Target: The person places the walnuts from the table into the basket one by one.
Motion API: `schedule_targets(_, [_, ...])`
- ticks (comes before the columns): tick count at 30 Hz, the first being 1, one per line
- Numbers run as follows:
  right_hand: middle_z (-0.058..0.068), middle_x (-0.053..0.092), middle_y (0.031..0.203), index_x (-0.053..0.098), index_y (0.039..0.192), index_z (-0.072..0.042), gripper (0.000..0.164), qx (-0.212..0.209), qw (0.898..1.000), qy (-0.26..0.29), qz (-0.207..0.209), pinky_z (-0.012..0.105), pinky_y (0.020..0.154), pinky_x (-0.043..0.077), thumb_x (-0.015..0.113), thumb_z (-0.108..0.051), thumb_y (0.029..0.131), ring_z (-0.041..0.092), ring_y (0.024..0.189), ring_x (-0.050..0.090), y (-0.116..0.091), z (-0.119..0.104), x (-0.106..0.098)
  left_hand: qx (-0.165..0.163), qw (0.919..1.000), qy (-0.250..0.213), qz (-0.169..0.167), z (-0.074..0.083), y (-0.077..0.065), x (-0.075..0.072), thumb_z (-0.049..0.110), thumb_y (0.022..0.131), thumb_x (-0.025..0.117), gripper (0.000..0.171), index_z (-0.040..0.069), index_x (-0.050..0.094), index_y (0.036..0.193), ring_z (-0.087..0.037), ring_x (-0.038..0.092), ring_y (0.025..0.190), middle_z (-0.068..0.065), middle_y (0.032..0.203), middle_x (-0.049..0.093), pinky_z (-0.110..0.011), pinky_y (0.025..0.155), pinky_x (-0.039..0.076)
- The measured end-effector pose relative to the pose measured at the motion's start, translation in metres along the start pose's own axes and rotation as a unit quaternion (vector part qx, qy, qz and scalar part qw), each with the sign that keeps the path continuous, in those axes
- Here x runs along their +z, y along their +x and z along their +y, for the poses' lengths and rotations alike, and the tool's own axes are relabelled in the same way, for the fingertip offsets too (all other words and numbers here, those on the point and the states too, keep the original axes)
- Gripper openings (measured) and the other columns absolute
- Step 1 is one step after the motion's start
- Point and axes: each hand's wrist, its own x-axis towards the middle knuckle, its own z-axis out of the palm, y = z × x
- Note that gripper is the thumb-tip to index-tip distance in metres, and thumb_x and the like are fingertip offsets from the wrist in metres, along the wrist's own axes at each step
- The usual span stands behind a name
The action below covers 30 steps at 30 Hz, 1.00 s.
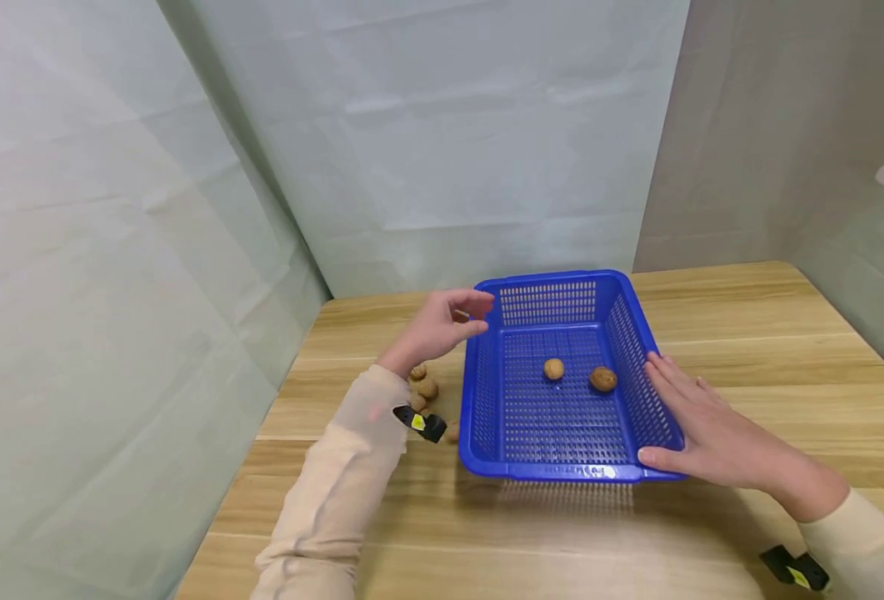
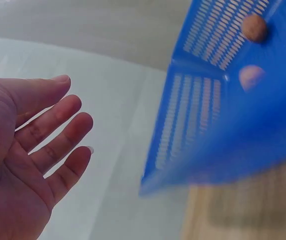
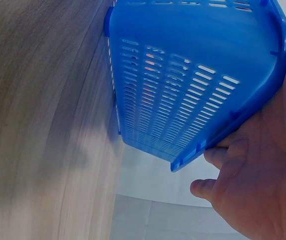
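Note:
A blue plastic basket [image 1: 561, 417] with slotted walls is on the wooden table, in front of the person. Two walnuts lie on its floor: a paler one [image 1: 554, 369] and a browner one [image 1: 602, 379]. My left hand [image 1: 449, 321] hovers at the basket's far left corner, fingers loosely bent and apart; in the left wrist view its palm [image 2: 18, 185] holds nothing. On the right side, my right hand [image 1: 700, 425] rests against the basket's rim, its fingers extended along the edge and thumb over the near right corner. The right wrist view shows the palm [image 3: 262, 170] outside the rim.
Several more walnuts [image 1: 427, 387] lie on the table [image 1: 322, 367] left of the basket, partly hidden by the left forearm. Pale cloth [image 1: 449, 150] hangs behind the table and along its left side. Black straps with cameras [image 1: 419, 422] sit at the wrists.

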Motion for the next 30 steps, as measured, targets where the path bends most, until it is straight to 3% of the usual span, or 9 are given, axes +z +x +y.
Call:
schedule_targets(5, [0.017, 0.004, 0.16, 0.007, 0.153, -0.001, 0.106, 0.002, 1.0, -0.002, -0.003, 0.066, 0.109, 0.008, 0.072, -0.047, 0.082, 0.035, 0.146, 0.004, 0.0, 0.001, -0.001, -0.034, 0.999, 0.024, 0.019, -0.025, -0.04, -0.004, 0.003, 0.089, 0.067, 0.033, -0.001, 0.063, 0.122, -0.024, 0.063, 0.1, -0.013, 0.112, 0.068, -0.042, 0.088, 0.05])
schedule_targets(9, [0.017, 0.003, 0.16, 0.007, 0.153, -0.001, 0.106, 0.002, 1.0, -0.001, -0.005, 0.066, 0.109, 0.007, 0.072, -0.046, 0.083, 0.034, 0.146, 0.002, 0.0, 0.001, -0.002, -0.053, 0.9979, 0.026, 0.028, -0.046, -0.071, 0.001, 0.005, 0.088, 0.069, 0.031, 0.001, 0.066, 0.118, -0.028, 0.064, 0.1, -0.011, 0.11, 0.068, -0.044, 0.087, 0.05])
schedule_targets(15, [0.016, 0.003, 0.16, 0.007, 0.153, -0.001, 0.106, 0.002, 1.0, -0.002, -0.007, 0.066, 0.109, 0.007, 0.071, -0.048, 0.083, 0.036, 0.145, 0.003, -0.001, 0.0, -0.003, -0.066, 0.9973, 0.03, 0.009, -0.072, -0.103, 0.014, 0.001, 0.086, 0.07, 0.031, -0.005, 0.065, 0.116, -0.036, 0.062, 0.103, -0.021, 0.112, 0.066, -0.049, 0.089, 0.049])
schedule_targets(21, [0.016, 0.002, 0.16, 0.007, 0.153, -0.001, 0.106, 0.006, 1.0, 0.002, -0.006, 0.067, 0.108, 0.007, 0.071, -0.046, 0.083, 0.037, 0.145, 0.003, -0.001, -0.001, -0.004, -0.078, 0.9967, 0.022, -0.014, -0.081, -0.119, 0.025, 0.002, 0.085, 0.072, 0.035, -0.007, 0.064, 0.117, -0.034, 0.064, 0.103, -0.022, 0.114, 0.065, -0.042, 0.086, 0.052])
schedule_targets(30, [0.015, 0.003, 0.16, 0.007, 0.154, -0.002, 0.106, 0.006, 1.0, 0.007, -0.005, 0.064, 0.11, 0.004, 0.072, -0.045, 0.082, 0.037, 0.145, 0.004, -0.002, -0.003, -0.003, -0.068, 0.9959, 0.051, -0.03, -0.084, -0.124, 0.035, 0.006, 0.079, 0.079, 0.037, 0.002, 0.068, 0.114, -0.024, 0.066, 0.096, -0.012, 0.109, 0.067, -0.037, 0.084, 0.053])
